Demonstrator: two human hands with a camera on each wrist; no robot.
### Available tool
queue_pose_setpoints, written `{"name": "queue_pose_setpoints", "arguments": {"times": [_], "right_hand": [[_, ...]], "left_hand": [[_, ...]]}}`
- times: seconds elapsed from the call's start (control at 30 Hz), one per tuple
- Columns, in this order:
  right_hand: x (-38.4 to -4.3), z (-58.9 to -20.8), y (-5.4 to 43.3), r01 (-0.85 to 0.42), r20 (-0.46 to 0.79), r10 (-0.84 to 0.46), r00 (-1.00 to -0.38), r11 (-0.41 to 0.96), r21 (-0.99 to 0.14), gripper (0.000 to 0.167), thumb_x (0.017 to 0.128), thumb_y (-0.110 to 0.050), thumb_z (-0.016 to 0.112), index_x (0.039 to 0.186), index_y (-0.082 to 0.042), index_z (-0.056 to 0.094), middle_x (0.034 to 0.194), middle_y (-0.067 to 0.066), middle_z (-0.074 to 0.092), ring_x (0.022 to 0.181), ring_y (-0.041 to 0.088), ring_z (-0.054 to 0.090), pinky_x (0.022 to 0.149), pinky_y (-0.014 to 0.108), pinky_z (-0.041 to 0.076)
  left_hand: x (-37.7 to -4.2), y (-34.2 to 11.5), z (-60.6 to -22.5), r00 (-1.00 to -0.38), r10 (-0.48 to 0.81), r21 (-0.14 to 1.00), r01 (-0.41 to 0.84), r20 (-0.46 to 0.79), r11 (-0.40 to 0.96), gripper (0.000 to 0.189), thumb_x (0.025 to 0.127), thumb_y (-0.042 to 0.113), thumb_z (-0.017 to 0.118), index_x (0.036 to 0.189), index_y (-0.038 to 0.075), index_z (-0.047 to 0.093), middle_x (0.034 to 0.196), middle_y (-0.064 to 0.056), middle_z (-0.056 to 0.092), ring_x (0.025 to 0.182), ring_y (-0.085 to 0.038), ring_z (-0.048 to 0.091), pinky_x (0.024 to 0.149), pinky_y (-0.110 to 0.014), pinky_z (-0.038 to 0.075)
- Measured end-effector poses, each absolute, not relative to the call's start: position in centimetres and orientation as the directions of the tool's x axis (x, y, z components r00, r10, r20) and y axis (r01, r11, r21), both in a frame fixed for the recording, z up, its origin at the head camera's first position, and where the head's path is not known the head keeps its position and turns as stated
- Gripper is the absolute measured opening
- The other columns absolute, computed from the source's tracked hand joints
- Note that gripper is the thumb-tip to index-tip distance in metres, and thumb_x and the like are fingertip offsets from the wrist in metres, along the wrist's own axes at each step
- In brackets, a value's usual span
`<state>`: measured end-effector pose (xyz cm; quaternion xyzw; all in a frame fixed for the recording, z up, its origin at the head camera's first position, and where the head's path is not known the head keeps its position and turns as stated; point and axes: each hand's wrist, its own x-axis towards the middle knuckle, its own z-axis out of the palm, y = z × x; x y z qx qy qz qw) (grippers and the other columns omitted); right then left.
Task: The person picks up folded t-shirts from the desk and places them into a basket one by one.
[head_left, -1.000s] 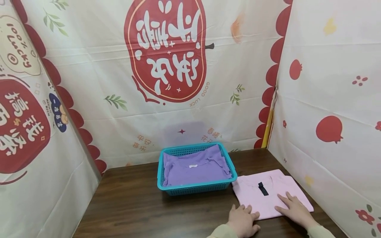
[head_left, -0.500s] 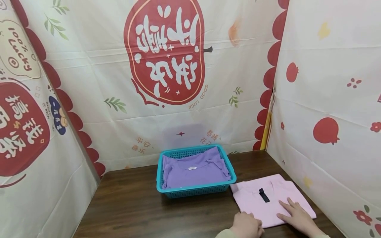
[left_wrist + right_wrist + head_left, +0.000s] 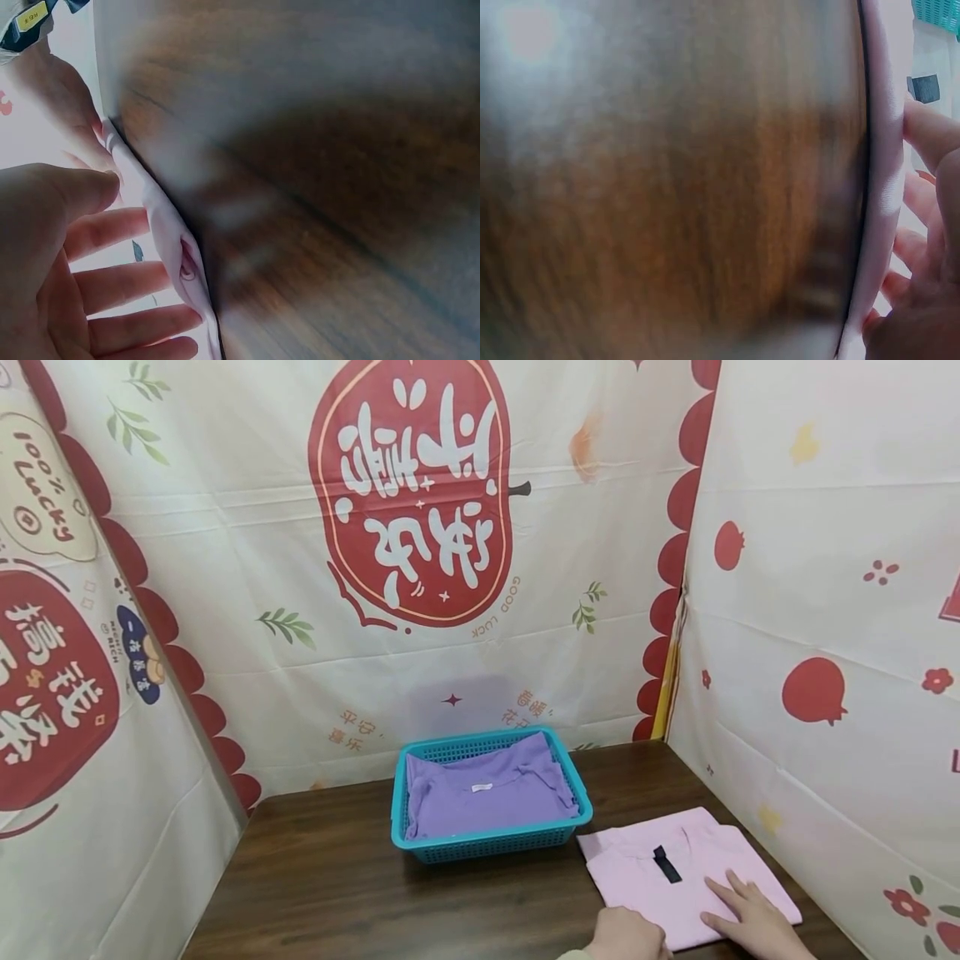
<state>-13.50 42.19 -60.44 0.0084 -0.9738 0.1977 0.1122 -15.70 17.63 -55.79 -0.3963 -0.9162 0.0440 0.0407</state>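
A folded pink shirt (image 3: 637, 881) with a black neck label (image 3: 666, 865) lies flat at the right of the table. My left hand (image 3: 628, 935) is at its near left corner; in the left wrist view its slightly bent fingers (image 3: 124, 285) reach the shirt's folded edge (image 3: 161, 217), the thumb apart from them. My right hand (image 3: 753, 917) rests on the near right part of the shirt with fingers spread. The right wrist view has that hand's fingertips along the shirt's edge (image 3: 885, 165). Neither hand grips the cloth.
Left of the pink shirt stands a turquoise plastic basket (image 3: 491, 842) holding a folded purple shirt (image 3: 487, 810) with a white label. The dark wooden table (image 3: 322, 877) is bordered by printed white cloth (image 3: 375, 693) at the back and both sides.
My left hand has turned from lying palm down with fingers forward to fingers pointing at the shirt's left edge. The right hand stays on the shirt; the view has shifted slightly.
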Motion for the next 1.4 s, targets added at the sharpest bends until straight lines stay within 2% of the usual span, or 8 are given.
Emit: {"name": "queue_pose_setpoints", "arguments": {"times": [0.27, 0.37, 0.53, 0.63, 0.7, 0.83, 1.07, 1.4], "right_hand": [[-13.4, -58.9, 41.7, -0.065, 0.211, 0.013, -0.977, 0.932, -0.356, 0.059, 0.079, -0.037, 0.075, 0.119, 0.005, 0.064, 0.127, 0.044, 0.045, 0.110, 0.071, 0.037, 0.083, 0.074, 0.035], [-13.8, -58.1, 41.4, -0.059, 0.211, 0.020, -0.977, 0.930, -0.363, 0.057, 0.079, -0.036, 0.075, 0.117, 0.005, 0.065, 0.122, 0.043, 0.049, 0.108, 0.064, 0.046, 0.084, 0.069, 0.039], [-15.0, -57.7, 41.5, -0.094, 0.335, 0.024, -0.942, 0.938, -0.334, 0.055, 0.078, -0.034, 0.078, 0.116, 0.003, 0.066, 0.121, 0.039, 0.051, 0.108, 0.055, 0.052, 0.085, 0.063, 0.042], [-15.8, -57.9, 42.0, -0.183, 0.431, -0.044, -0.902, 0.940, -0.288, 0.058, 0.075, -0.034, 0.080, 0.121, -0.003, 0.064, 0.129, 0.036, 0.048, 0.112, 0.055, 0.049, 0.085, 0.064, 0.041], [-16.2, -58.2, 42.5, -0.237, 0.445, -0.090, -0.891, 0.928, -0.286, 0.063, 0.075, -0.034, 0.080, 0.130, -0.009, 0.060, 0.136, 0.035, 0.043, 0.116, 0.057, 0.044, 0.087, 0.068, 0.037], [-16.7, -59.1, 43.2, -0.275, 0.407, -0.134, -0.904, 0.909, -0.313, 0.070, 0.078, -0.036, 0.077, 0.140, -0.015, 0.052, 0.142, 0.034, 0.037, 0.121, 0.062, 0.036, 0.086, 0.076, 0.029], [-17.3, -62.1, 44.1, -0.278, 0.390, -0.150, -0.908, 0.913, -0.297, 0.068, 0.078, -0.039, 0.076, 0.135, -0.010, 0.055, 0.136, 0.034, 0.043, 0.120, 0.064, 0.033, 0.085, 0.078, 0.026], [-16.9, -60.9, 43.4, -0.202, 0.286, -0.098, -0.953, 0.911, -0.360, 0.068, 0.077, -0.039, 0.075, 0.130, -0.002, 0.056, 0.137, 0.035, 0.042, 0.123, 0.062, 0.031, 0.090, 0.079, 0.019]], "left_hand": [[-16.6, 17.6, -56.1, -0.611, 0.780, -0.177, 0.760, 0.136, 0.626, 0.017, 0.082, 0.051, 0.066, 0.069, 0.040, 0.065, 0.058, 0.016, 0.056, 0.056, -0.006, 0.052, 0.046, -0.030, 0.038], [-17.5, 17.3, -56.3, -0.586, 0.780, -0.190, 0.758, 0.220, 0.624, 0.016, 0.084, 0.049, 0.064, 0.074, 0.037, 0.066, 0.065, 0.015, 0.058, 0.060, -0.008, 0.053, 0.054, -0.030, 0.039], [-18.8, 17.1, -56.6, -0.591, 0.741, -0.184, 0.728, 0.318, 0.660, 0.033, 0.089, 0.058, 0.055, 0.115, 0.041, 0.065, 0.114, 0.013, 0.062, 0.106, -0.011, 0.057, 0.091, -0.035, 0.044], [-19.2, 17.4, -56.7, -0.637, 0.724, -0.156, 0.713, 0.264, 0.684, 0.054, 0.091, 0.065, 0.045, 0.142, 0.046, 0.043, 0.145, 0.012, 0.044, 0.133, -0.017, 0.040, 0.103, -0.042, 0.038], [-19.2, 17.6, -56.7, -0.662, 0.717, -0.140, 0.706, 0.218, 0.694, 0.057, 0.092, 0.068, 0.040, 0.146, 0.051, 0.033, 0.152, 0.013, 0.034, 0.139, -0.017, 0.033, 0.105, -0.043, 0.036], [-19.2, 18.1, -57.3, -0.694, 0.710, -0.113, 0.701, 0.120, 0.704, 0.058, 0.091, 0.071, 0.035, 0.147, 0.056, 0.023, 0.156, 0.015, 0.025, 0.142, -0.016, 0.026, 0.106, -0.042, 0.034], [-19.3, 18.4, -59.1, -0.718, 0.695, -0.060, 0.696, -0.049, 0.715, 0.055, 0.091, 0.073, 0.031, 0.144, 0.061, 0.021, 0.156, 0.016, 0.023, 0.143, -0.014, 0.019, 0.108, -0.042, 0.030], [-19.6, 18.6, -60.3, -0.723, 0.690, -0.062, 0.690, -0.033, 0.721, 0.050, 0.091, 0.073, 0.029, 0.140, 0.064, 0.025, 0.154, 0.019, 0.027, 0.142, -0.013, 0.022, 0.107, -0.042, 0.033]]}}
